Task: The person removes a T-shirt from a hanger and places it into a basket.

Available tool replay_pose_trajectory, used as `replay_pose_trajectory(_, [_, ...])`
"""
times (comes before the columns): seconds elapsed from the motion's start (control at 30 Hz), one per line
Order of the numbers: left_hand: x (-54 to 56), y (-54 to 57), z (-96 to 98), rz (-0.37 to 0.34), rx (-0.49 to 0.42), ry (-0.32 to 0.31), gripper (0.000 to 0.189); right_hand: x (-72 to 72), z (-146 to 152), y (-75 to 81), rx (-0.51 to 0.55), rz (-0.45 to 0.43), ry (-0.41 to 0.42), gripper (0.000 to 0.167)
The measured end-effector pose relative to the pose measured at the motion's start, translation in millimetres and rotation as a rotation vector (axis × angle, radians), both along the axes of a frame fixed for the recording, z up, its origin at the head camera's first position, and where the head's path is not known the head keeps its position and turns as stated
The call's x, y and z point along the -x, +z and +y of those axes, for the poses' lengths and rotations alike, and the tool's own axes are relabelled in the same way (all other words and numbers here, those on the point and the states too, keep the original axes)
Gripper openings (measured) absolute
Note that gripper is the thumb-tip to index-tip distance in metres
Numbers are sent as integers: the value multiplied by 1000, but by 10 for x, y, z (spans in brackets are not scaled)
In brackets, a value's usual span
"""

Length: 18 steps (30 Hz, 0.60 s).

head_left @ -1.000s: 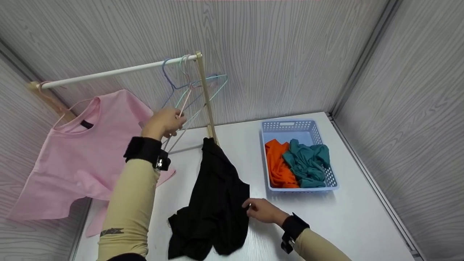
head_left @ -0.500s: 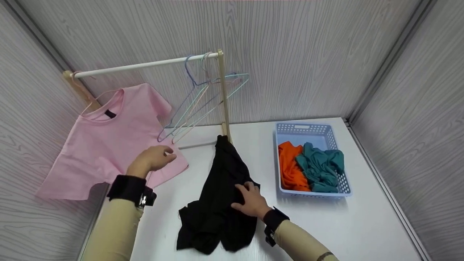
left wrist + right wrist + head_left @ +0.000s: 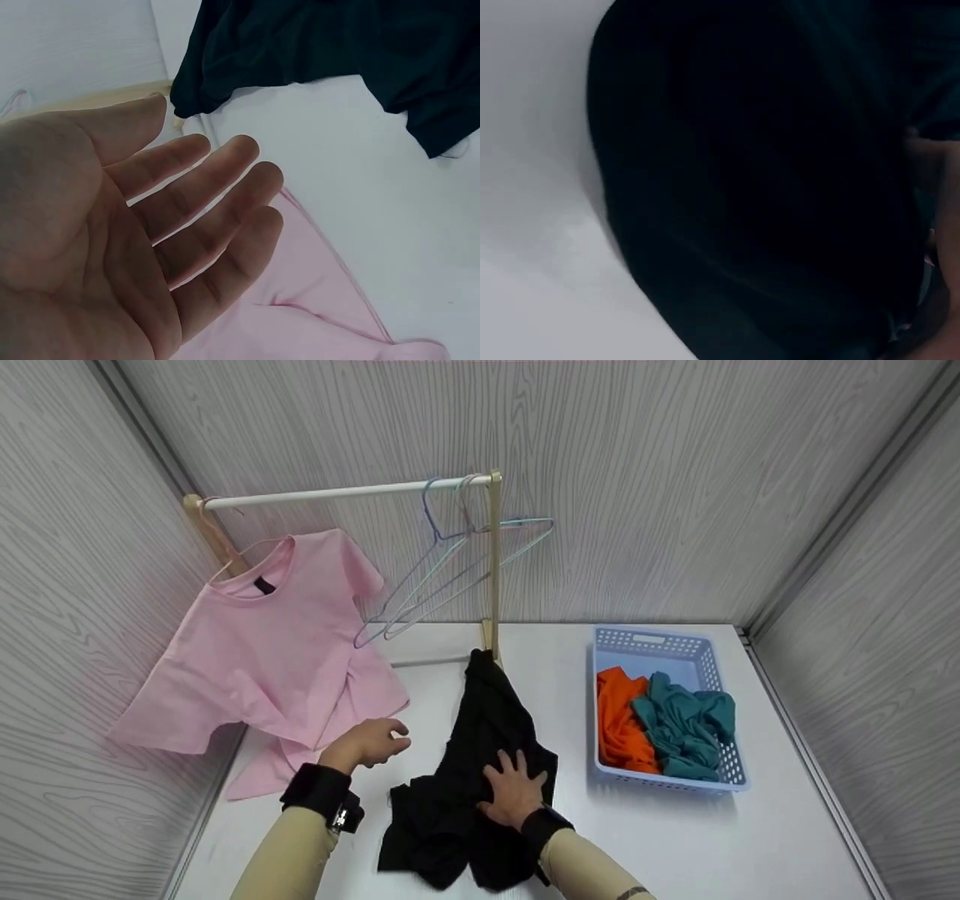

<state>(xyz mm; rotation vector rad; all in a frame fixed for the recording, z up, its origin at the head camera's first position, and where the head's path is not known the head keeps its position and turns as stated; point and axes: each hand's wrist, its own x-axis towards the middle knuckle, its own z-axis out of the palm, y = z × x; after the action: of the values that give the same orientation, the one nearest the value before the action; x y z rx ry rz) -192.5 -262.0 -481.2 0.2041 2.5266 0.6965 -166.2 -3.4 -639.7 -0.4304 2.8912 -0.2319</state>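
Your right hand point(image 3: 515, 793) rests on the black shirt point(image 3: 491, 727) with its fingers spread; your left hand point(image 3: 366, 742) holds nothing, its fingers relaxed, beside the hem of the pink shirt point(image 3: 289, 652). The black shirt lies rumpled on the table point(image 3: 570, 712), its narrow end at the foot of the rack point(image 3: 495, 562); you can't tell whether they touch. If you drag with that spread hand, the folds could bunch further, since nothing pins the far end, and that end might catch the rack. Your left hand could also brush the pink hem and swing it.

Half a second ago, your right fingers were more bent; now they fan out. Your left hand has come down farther from the hangers point(image 3: 435, 538).
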Motion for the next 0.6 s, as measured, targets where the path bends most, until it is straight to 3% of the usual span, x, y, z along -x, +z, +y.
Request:
replay_pose_trajectory(0.17, [-18, -51, 44, -13, -9, 7, 39, 77, 302, 37, 16, 11, 9, 45])
replay_pose_trajectory(0.4, [-39, -113, 101, -12, -22, -34, 39, 161, 627, 132, 13, -90, -62, 89])
replay_pose_trajectory(0.6, [-77, -159, 119, -29, -30, -32, 39, 86, 675, 115, 107, -96, -55, 67])
